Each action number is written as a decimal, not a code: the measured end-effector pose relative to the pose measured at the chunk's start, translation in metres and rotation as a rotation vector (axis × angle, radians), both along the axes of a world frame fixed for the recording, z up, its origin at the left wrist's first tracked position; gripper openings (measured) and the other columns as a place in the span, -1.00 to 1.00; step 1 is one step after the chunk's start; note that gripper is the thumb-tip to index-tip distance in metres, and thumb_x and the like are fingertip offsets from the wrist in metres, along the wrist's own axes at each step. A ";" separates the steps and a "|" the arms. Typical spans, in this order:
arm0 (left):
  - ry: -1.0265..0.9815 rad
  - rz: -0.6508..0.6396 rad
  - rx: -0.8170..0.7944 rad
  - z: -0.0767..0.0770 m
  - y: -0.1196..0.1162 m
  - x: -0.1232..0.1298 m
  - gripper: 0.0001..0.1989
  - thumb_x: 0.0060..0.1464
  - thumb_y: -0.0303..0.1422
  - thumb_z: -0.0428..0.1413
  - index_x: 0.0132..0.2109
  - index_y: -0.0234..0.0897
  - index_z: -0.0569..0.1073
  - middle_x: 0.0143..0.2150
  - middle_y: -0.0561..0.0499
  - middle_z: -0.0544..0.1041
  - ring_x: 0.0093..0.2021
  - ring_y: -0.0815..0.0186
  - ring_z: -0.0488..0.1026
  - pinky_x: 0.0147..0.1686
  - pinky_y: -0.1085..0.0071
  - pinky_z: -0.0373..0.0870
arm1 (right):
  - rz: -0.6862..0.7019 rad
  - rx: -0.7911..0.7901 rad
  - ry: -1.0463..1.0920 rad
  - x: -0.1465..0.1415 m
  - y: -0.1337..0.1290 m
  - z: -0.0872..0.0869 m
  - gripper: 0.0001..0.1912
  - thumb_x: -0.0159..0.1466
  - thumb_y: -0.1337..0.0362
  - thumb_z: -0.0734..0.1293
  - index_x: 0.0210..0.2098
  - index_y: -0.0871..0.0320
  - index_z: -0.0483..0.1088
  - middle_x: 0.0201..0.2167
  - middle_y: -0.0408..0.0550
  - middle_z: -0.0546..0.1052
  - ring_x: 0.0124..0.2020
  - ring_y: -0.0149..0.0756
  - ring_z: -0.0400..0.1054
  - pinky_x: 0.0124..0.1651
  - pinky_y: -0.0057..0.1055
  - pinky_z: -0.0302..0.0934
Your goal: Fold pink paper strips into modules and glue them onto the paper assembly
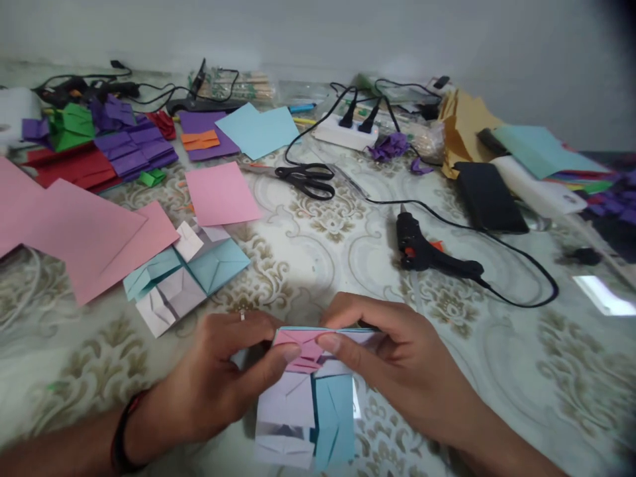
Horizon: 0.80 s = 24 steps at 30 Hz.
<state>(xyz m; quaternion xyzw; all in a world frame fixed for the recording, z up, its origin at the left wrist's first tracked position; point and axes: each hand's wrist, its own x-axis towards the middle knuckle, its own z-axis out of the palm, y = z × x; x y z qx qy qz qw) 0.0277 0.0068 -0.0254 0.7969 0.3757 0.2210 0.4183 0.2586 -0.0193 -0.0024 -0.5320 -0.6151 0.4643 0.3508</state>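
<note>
Between my two hands is a folded paper piece made of joined pink, white and light blue panels. My left hand pinches its upper left edge, thumb on the pink panel and fingers behind. My right hand grips the upper edge a little further right, its thumb also on the pink part. The lower white and blue panels hang toward me, and the piece's back is hidden. Beyond my left hand lies a similar folded piece in white and light blue. A pink paper square lies behind that.
A black hot glue gun with its cord lies to the right, near a black phone. Scissors lie in the middle. A white power strip stands behind them. Pink sheets and purple folded pieces spread over the left.
</note>
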 end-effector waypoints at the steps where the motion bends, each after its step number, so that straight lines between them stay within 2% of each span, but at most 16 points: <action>1: -0.016 0.008 0.020 0.000 -0.002 0.001 -0.68 0.41 -0.26 0.05 -0.33 -0.22 0.52 -0.45 0.05 0.56 -0.48 0.37 0.45 -0.44 0.46 0.36 | 0.008 -0.003 -0.010 0.000 0.000 -0.001 -0.86 0.35 0.25 0.43 -0.36 0.08 0.56 -0.48 -0.19 0.57 -0.48 -0.40 0.42 -0.47 -0.54 0.26; 5: -0.057 0.024 0.153 0.000 -0.007 0.005 -0.69 0.40 -0.35 0.04 -0.35 -0.24 0.49 -0.48 0.04 0.54 -0.52 0.37 0.45 -0.47 0.42 0.32 | -0.017 0.029 -0.065 -0.002 0.000 -0.008 -0.97 0.33 0.25 0.47 -0.23 0.00 0.61 -0.33 -0.16 0.66 -0.32 -0.34 0.55 -0.34 -0.53 0.39; 7: -0.054 0.020 0.216 -0.001 -0.008 0.006 -0.68 0.41 -0.38 0.03 -0.37 -0.25 0.48 -0.50 0.04 0.54 -0.51 0.35 0.47 -0.47 0.41 0.32 | -0.034 0.074 -0.064 -0.002 -0.001 -0.010 -0.92 0.32 0.28 0.48 -0.19 -0.03 0.61 -0.28 -0.14 0.68 -0.28 -0.31 0.58 -0.30 -0.51 0.43; 9: -0.050 0.007 0.241 -0.002 -0.009 0.005 -0.68 0.42 -0.40 0.01 -0.34 -0.24 0.49 -0.47 0.05 0.57 -0.47 0.34 0.52 -0.44 0.41 0.35 | -0.029 0.118 -0.034 -0.003 -0.001 -0.012 -0.91 0.31 0.32 0.48 -0.21 -0.02 0.61 -0.32 -0.13 0.67 -0.30 -0.30 0.57 -0.31 -0.48 0.45; 13: -0.072 0.003 0.254 -0.006 -0.012 0.005 -0.77 0.42 -0.42 0.01 -0.17 -0.22 0.54 -0.33 0.05 0.66 -0.36 0.33 0.59 -0.32 0.41 0.41 | 0.026 0.150 0.041 -0.004 0.000 -0.013 -0.88 0.32 0.38 0.45 -0.25 0.00 0.59 -0.36 -0.12 0.63 -0.32 -0.29 0.53 -0.31 -0.43 0.45; 15: -0.093 0.011 0.246 -0.005 -0.013 0.005 -0.76 0.42 -0.42 0.00 -0.22 -0.23 0.52 -0.35 0.05 0.63 -0.36 0.33 0.57 -0.33 0.41 0.38 | 0.037 0.138 0.057 -0.003 -0.001 -0.014 -0.87 0.33 0.39 0.44 -0.25 0.00 0.58 -0.36 -0.14 0.61 -0.32 -0.32 0.51 -0.31 -0.46 0.43; 18: -0.128 -0.009 0.105 0.001 -0.008 0.004 -0.69 0.40 -0.38 0.00 -0.37 -0.24 0.40 -0.51 0.09 0.44 -0.49 0.37 0.42 -0.45 0.41 0.26 | -0.030 0.107 0.043 0.002 -0.002 -0.016 -0.91 0.34 0.35 0.44 -0.25 0.00 0.57 -0.35 -0.12 0.60 -0.32 -0.32 0.49 -0.31 -0.46 0.39; 21: -0.136 -0.059 -0.129 0.009 -0.001 0.003 -0.64 0.32 -0.25 0.10 -0.45 -0.22 0.25 -0.60 0.18 0.23 -0.59 0.43 0.20 -0.56 0.40 0.07 | -0.229 0.049 0.060 0.010 -0.001 -0.018 -0.98 0.33 0.24 0.47 -0.24 0.00 0.56 -0.33 -0.09 0.58 -0.35 -0.30 0.47 -0.36 -0.44 0.35; 24: -0.082 -0.072 -0.245 0.013 0.003 0.002 -0.55 0.26 -0.17 0.15 -0.50 -0.22 0.17 -0.61 0.19 0.17 -0.59 0.45 0.13 -0.58 0.40 0.01 | -0.410 0.002 0.146 0.017 0.003 -0.019 -0.89 0.30 0.13 0.49 -0.25 -0.01 0.54 -0.36 -0.08 0.55 -0.40 -0.28 0.44 -0.42 -0.41 0.31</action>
